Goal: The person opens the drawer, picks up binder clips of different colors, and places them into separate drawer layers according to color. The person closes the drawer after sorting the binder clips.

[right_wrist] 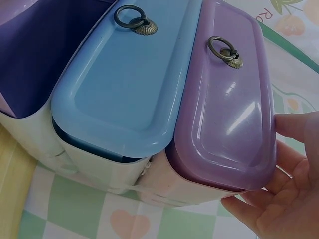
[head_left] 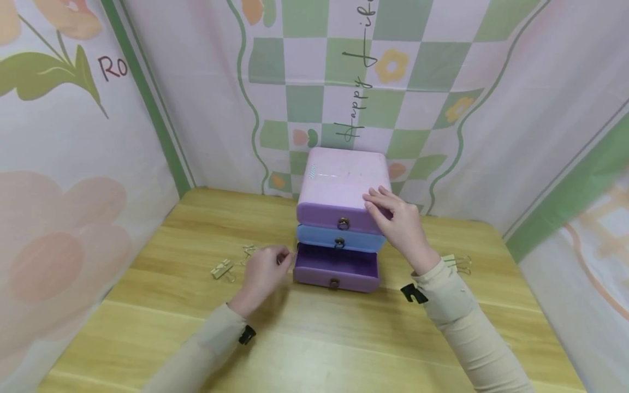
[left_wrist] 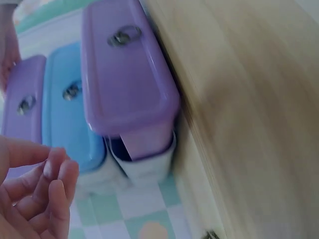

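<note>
A small three-drawer box with a pink top [head_left: 339,174] stands at the back of the table. Its bottom purple drawer [head_left: 336,279] is pulled out and shows a dark purple inside. The blue middle drawer [head_left: 319,236] and the purple top drawer [right_wrist: 234,104] are nearly closed, each with a ring pull. My left hand [head_left: 262,275] hovers beside the bottom drawer's left side, fingers loosely bent; in the left wrist view nothing shows between them. With its fingers, my right hand [head_left: 398,218] rests on the box's upper right edge, touching the top drawer's end.
On the wooden table [head_left: 314,338], binder clips [head_left: 223,269] lie left of the box, partly behind my left hand. Another pale green binder clip [head_left: 449,261] lies on the right, by my right sleeve. A patterned curtain [head_left: 417,65] hangs behind the box.
</note>
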{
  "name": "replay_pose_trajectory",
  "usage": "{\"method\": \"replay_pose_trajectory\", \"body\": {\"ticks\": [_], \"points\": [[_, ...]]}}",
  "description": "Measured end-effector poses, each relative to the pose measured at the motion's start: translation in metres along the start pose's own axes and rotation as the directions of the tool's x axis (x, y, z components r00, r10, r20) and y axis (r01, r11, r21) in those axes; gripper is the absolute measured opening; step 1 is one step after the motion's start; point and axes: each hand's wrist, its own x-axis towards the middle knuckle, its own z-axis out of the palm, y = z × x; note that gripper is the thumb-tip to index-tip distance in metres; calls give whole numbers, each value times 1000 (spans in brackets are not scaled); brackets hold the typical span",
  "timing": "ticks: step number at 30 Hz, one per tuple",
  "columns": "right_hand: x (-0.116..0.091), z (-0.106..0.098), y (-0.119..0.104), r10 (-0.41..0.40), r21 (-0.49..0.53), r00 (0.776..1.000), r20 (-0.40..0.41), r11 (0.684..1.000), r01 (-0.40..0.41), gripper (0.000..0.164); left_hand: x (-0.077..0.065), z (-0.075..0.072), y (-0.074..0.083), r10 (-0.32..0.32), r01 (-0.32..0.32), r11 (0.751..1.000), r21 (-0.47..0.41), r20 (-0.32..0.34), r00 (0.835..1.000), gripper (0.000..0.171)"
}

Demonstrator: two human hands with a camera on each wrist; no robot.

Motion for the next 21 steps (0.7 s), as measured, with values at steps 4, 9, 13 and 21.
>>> {"method": "replay_pose_trajectory", "body": {"ticks": [4,9,13,21], "points": [[0,-1,0,0,6,1000,-4,1000,0,27,4,-4,-14,-8,9,1000,20,-19,1000,5],[0,-2,-1,-12,10,1000,-8,1000,12,26,9,-10,-30,-42,42,998,38,-24,999,7],[-1,-2,-1,-4,2,1000,3,1000,4,27,12,-14,-42,-57,57,997,54,-5,998,12],[-1,-3,-3,26,-6,999,26,1000,-26,29,16,-20,-61,-72,64,987,149,45,996,21]]}}
